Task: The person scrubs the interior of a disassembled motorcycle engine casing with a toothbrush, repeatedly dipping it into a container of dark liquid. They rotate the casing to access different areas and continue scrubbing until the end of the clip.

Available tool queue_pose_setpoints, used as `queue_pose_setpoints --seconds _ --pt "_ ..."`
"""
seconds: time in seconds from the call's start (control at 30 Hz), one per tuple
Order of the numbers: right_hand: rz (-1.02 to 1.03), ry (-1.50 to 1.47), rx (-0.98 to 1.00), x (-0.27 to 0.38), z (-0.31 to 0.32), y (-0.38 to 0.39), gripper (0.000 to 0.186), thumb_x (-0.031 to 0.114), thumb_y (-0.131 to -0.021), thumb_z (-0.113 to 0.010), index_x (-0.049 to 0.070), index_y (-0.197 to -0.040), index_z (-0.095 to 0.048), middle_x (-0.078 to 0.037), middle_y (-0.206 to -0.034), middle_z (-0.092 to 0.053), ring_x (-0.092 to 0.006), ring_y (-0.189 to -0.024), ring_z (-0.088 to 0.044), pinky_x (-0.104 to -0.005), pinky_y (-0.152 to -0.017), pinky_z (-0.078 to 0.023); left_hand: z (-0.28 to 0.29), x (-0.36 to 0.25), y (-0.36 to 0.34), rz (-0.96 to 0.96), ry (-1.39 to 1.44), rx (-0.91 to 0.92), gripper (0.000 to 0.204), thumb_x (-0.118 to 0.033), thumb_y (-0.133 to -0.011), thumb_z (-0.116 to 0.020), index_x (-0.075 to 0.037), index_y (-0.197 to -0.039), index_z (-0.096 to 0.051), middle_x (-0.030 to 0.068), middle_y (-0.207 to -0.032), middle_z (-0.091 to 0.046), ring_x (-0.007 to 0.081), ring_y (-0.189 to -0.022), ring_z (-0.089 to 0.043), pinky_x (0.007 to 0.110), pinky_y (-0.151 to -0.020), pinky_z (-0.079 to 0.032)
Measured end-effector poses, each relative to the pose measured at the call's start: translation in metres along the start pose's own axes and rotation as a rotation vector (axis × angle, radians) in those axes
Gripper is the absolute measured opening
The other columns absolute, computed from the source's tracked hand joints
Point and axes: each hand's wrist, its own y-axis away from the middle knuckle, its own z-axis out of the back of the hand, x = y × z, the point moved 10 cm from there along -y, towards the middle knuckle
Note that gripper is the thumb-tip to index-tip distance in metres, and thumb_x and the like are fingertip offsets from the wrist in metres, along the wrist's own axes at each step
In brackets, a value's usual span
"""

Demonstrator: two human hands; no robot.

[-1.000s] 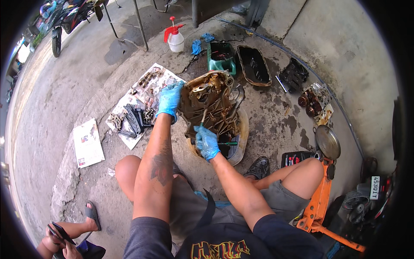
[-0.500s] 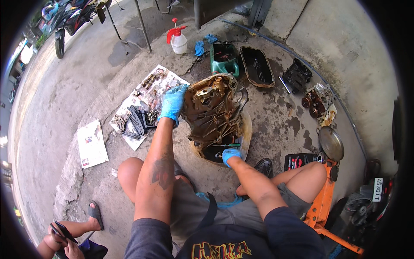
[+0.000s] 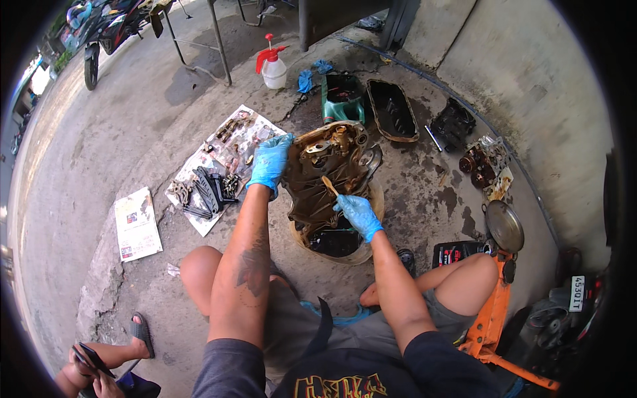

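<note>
An oily cast-metal engine cover [image 3: 315, 199] is held upright, tilted, over a pale plastic tub [image 3: 368, 249] with dark liquid. My left hand [image 3: 269, 162], in a blue glove, is closed on the cover's upper left edge. My right hand [image 3: 358, 215], also gloved, grips a small light-handled brush [image 3: 330, 184] whose tip is against the cover's ribbed inside. Beside my left arm, small metal parts and black guides [image 3: 211, 191] lie on a paper sheet [image 3: 255, 119].
Green cut jug [image 3: 328, 106], black pan [image 3: 391, 106], sprayer [image 3: 272, 71] behind; dark parts [image 3: 451, 123] and oily metal assembly [image 3: 478, 162] right, near orange jack [image 3: 488, 318], steel plate [image 3: 504, 225] and wall [image 3: 531, 99]. Another person's legs [image 3: 116, 348], lower left. Motorcycle [image 3: 106, 36], upper left.
My right hand dipped down into the tub half a second ago and has risen up and left, bringing the brush back onto the cover. My left hand stays on the edge.
</note>
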Motion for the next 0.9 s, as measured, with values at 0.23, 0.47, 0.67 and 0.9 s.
queue_pose_setpoints --seconds 0.23,0.47,0.67,0.9 --pt "0.022 -0.359 -0.322 -0.041 -0.058 -0.017 0.049 0.051 -0.098 -0.051 0.011 -0.070 -0.053 0.004 -0.056 -0.043 -0.0078 -0.045 -0.036 -0.0269 -0.042 -0.030 -0.001 -0.008 0.010 0.136 0.018 0.012 0.033 -0.028 -0.097 -0.056 -0.001 -0.111 -0.068 0.0136 -0.103 -0.071 0.0208 -0.093 -0.065 0.033 -0.084 -0.050" --pt "-0.020 -0.366 -0.525 -0.033 -0.107 -0.020 0.050 0.044 -0.103 -0.045 0.006 -0.070 -0.051 0.001 -0.057 -0.043 -0.0115 -0.050 -0.037 -0.0308 -0.048 -0.033 -0.005 -0.001 0.004 -0.066 -0.298 0.090 0.029 -0.014 -0.098 -0.047 -0.007 -0.121 -0.063 0.0149 -0.114 -0.067 0.0329 -0.101 -0.065 0.036 -0.088 -0.051" --pt "0.002 -0.318 -0.415 -0.037 -0.101 -0.024 0.044 0.037 -0.103 -0.046 0.006 -0.072 -0.051 0.001 -0.059 -0.040 -0.0103 -0.052 -0.035 -0.0297 -0.048 -0.033 0.006 0.014 0.011 0.161 0.112 -0.044 0.036 -0.032 -0.092 -0.065 0.001 -0.107 -0.071 0.0086 -0.096 -0.073 0.0133 -0.084 -0.062 0.031 -0.077 -0.050" --pt "-0.030 -0.119 -0.382 -0.026 -0.091 -0.012 0.050 0.043 -0.103 -0.042 0.003 -0.075 -0.055 -0.001 -0.060 -0.046 -0.0161 -0.054 -0.040 -0.0320 -0.050 -0.036 0.009 -0.003 0.014 0.081 0.041 -0.058 0.038 -0.034 -0.093 -0.063 0.000 -0.107 -0.070 0.0093 -0.098 -0.072 0.0131 -0.084 -0.061 0.031 -0.077 -0.049"
